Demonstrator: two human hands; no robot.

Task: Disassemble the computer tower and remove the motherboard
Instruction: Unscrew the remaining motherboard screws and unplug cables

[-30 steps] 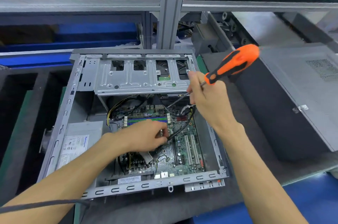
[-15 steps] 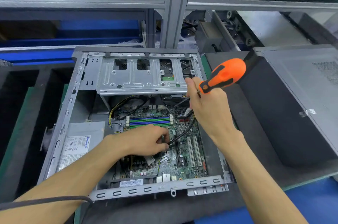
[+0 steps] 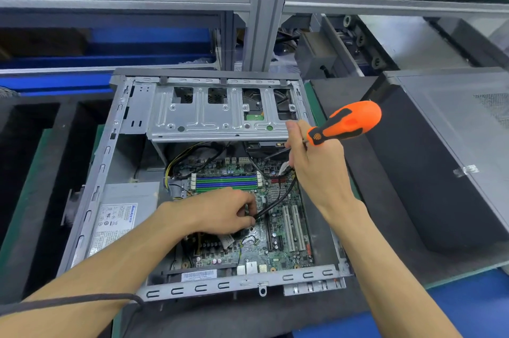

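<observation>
Left hand (image 3: 220, 213) stays pinching the black cable (image 3: 278, 200) at the motherboard (image 3: 275, 227), seated in the tower (image 3: 91, 180) centre. Right hand (image 3: 311, 161), at 1 o'clock, keeps gripping the screwdriver (image 3: 347, 122) and a cable. Little changed; unplugging continues.

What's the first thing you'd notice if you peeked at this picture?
The bright orange screwdriver, gripped in the right hand above the open computer case. Next, the green motherboard lying inside it, where the left hand pinches a black cable.
</observation>
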